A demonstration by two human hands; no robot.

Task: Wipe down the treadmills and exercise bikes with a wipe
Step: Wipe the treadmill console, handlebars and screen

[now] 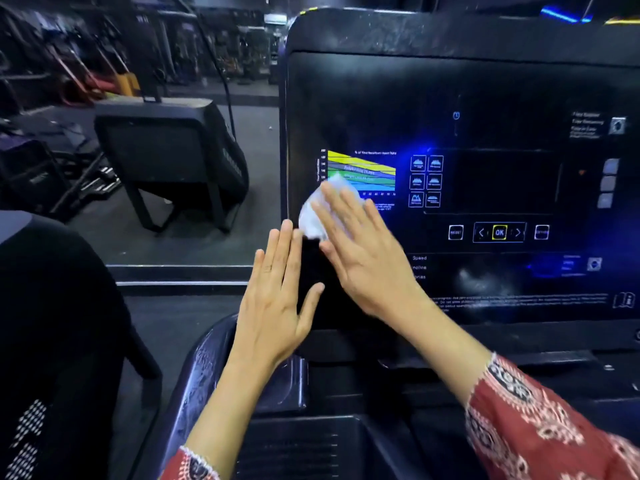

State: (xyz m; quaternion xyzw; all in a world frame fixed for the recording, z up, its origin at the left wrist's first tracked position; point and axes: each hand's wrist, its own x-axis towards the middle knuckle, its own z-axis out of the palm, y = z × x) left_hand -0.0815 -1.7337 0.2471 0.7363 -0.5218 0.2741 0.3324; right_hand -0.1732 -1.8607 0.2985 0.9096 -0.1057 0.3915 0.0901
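Two bare hands work at the left side of a treadmill console (pixel 485 81) in a dim gym. The right hand (pixel 360 258) lies flat on the dark panel, its fingers (pixel 346 209) straight and slightly spread, pressing a crumpled white wipe (pixel 311 220) against the glass. The wipe sits under the fingertips at the lower left corner of a coloured heart-rate chart (pixel 367 166), covering part of it and bulging out to the left of the hand. The left hand (pixel 277 303) is just beside the right and below the wipe, at the console's left edge, with the fingers (pixel 282 251) straight and close together, the thumb angled out over the black panel, holding nothing; whether the palm touches the surface cannot be told. Both forearms emerge from red patterned sleeves (pixel 540 420). To the right of the hands, a yellow-framed OK button (pixel 499 232) glows between two arrow keys, and pale smears show on the lower part of the panel. Beyond the console's left edge, another black machine (pixel 173 157) stands on the dark floor (pixel 194 244), well apart from the hands.
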